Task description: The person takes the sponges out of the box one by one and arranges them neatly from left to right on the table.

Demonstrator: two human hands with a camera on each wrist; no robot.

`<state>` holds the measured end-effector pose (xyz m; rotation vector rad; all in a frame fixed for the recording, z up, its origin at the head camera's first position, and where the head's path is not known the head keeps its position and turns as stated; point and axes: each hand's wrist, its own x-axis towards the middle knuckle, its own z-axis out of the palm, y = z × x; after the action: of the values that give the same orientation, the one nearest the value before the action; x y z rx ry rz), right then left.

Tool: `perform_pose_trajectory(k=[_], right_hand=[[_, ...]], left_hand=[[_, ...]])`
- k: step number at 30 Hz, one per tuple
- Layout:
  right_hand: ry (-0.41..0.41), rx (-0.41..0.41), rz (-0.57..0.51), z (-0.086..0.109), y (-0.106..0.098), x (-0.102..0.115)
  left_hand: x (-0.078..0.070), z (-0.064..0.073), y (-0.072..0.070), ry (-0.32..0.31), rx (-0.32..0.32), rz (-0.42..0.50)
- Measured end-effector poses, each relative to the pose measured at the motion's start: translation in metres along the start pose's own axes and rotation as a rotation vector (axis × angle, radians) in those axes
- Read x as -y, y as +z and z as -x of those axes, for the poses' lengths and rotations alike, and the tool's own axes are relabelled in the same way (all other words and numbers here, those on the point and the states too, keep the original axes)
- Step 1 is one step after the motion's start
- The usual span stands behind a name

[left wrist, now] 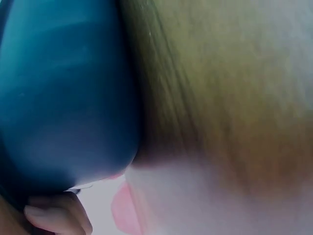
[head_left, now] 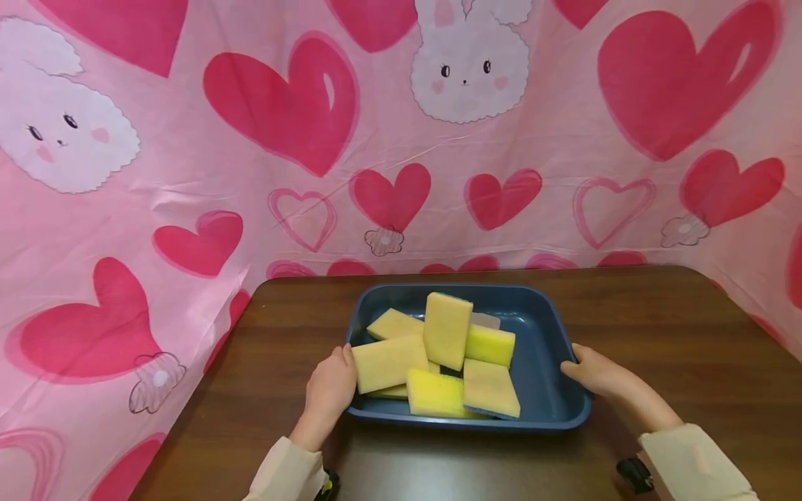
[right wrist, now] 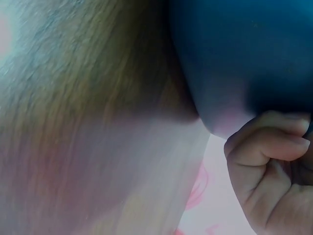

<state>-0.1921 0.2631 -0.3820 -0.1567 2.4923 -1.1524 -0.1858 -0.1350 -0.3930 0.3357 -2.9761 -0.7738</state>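
A dark blue rectangular baking pan (head_left: 537, 376) holds several yellow sponges (head_left: 446, 330) heaped toward its left side. Some sponges show a dark scouring layer along an edge. My left hand (head_left: 331, 383) grips the pan's left rim, close beside a sponge (head_left: 390, 363) that leans there. On the opposite side my right hand (head_left: 598, 370) grips the right rim, thumb over the edge. In the right wrist view, the curled fingers (right wrist: 266, 147) are at the pan's outer wall (right wrist: 244, 58). The left wrist view shows the other end of the pan (left wrist: 68, 98) and part of the left fingers (left wrist: 58, 213).
A brown wood-grain table (head_left: 294, 313) lies under the pan. Behind it and along the sides hangs a pink cloth (head_left: 388, 139) printed with hearts and rabbits. Dark wrist straps (head_left: 635, 474) show near the pale sleeves (head_left: 695, 463).
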Motion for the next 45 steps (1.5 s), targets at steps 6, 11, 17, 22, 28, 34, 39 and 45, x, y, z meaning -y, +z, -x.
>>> perform_pose_trajectory(k=[6, 11, 17, 22, 28, 34, 39, 45], right_hand=[[-0.007, 0.019, -0.051, 0.003, -0.002, -0.002], [-0.022, 0.023, -0.03, 0.006, -0.006, -0.006], [-0.003, 0.033, -0.023, 0.01, -0.01, -0.011], [0.029, 0.03, -0.006, 0.013, -0.013, -0.011], [0.035, 0.029, 0.001, 0.016, -0.014, -0.012], [0.059, 0.028, 0.022, 0.018, -0.015, -0.014], [0.072, 0.034, 0.017, 0.02, -0.015, -0.013], [0.061, 0.037, -0.002, 0.02, -0.016, -0.014]], left_hand=[[-0.001, 0.003, 0.002, 0.003, 0.006, 0.029], [-0.004, 0.004, 0.004, 0.0, 0.034, 0.046], [-0.008, 0.009, 0.004, 0.012, 0.05, 0.047], [-0.01, 0.013, 0.004, 0.006, 0.061, 0.044], [-0.012, 0.018, 0.005, 0.014, 0.052, 0.037], [-0.014, 0.024, 0.005, 0.028, 0.036, 0.011], [-0.015, 0.028, 0.005, 0.027, 0.018, -0.021], [-0.017, 0.031, 0.006, -0.007, 0.043, -0.018]])
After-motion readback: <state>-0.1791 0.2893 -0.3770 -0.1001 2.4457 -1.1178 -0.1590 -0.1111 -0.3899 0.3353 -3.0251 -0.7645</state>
